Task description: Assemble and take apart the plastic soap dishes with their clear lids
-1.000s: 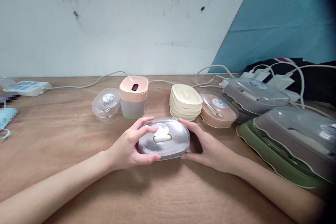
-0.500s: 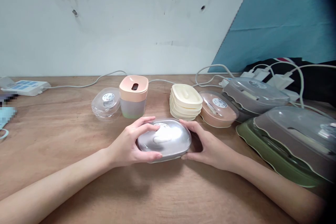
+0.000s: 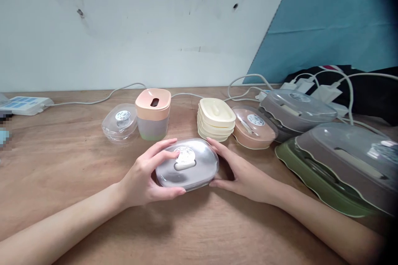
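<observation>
While both hands hold on, the grey lidded box (image 3: 202, 169) has turned slightly anticlockwise: its right end now points toward 2 o'clock more than it did half a second ago, and it sits a touch further toward 9. Some of that is the head camera shifting; everything slid the same way, the box a bit more.

Glare that washed over the lid is gone, so the round sticker (image 3: 186, 155) and pale oval inset (image 3: 185, 166) read clearly again. Sticker text too small to make out.

Left hand (image 3: 141, 180) clamps the 9 o'clock end, index on the lid by the sticker, thumb along the near edge. Right hand (image 3: 244, 174) brackets the 3 o'clock end. Same grip throughout; I read it as a small reorientation, no release.

Box is just past 6 o'clock of frame centre. Can't tell if it's lifted. From it: peach-topped container (image 3: 152, 110) at 11, cream stack (image 3: 217, 118) at 1, both unmoved.
</observation>
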`<action>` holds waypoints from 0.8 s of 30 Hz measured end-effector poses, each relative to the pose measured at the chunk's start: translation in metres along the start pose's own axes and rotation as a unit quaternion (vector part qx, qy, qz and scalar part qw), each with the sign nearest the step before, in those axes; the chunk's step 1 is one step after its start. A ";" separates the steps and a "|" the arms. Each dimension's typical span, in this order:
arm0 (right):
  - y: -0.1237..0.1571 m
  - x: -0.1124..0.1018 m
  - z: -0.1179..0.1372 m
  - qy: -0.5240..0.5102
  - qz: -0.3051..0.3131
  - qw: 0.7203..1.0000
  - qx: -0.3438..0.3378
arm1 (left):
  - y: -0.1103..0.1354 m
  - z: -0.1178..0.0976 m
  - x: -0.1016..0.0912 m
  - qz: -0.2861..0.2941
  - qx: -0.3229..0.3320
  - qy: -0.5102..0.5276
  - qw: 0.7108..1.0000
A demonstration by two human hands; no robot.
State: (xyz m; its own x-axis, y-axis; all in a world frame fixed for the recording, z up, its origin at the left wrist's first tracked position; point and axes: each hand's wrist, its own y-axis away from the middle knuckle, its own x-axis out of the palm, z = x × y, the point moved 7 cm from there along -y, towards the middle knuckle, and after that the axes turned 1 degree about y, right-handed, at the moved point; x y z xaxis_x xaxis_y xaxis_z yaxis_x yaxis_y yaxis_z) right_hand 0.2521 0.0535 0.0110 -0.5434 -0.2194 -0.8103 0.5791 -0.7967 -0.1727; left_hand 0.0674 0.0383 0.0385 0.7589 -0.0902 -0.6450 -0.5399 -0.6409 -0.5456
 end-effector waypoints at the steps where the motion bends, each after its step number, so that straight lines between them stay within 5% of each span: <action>1: 0.000 0.000 0.000 -0.002 0.000 1.000 -0.001 | 0.000 0.000 0.000 0.000 0.000 -0.001 1.000; 13: 0.002 0.001 -0.001 -0.003 0.006 1.000 -0.004 | -0.003 -0.002 0.001 0.032 -0.002 0.016 0.999; 24: 0.008 0.004 0.022 -0.048 0.069 0.992 -0.096 | -0.002 -0.008 0.015 0.121 0.042 0.084 0.988</action>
State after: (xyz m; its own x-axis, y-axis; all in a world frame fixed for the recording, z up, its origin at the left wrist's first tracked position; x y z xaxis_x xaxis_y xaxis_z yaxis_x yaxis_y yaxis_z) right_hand 0.2414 0.0341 0.0188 -0.5006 -0.3783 -0.7787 0.7524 -0.6349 -0.1753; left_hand 0.0832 0.0320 0.0345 0.6504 -0.3631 -0.6672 -0.7354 -0.5208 -0.4335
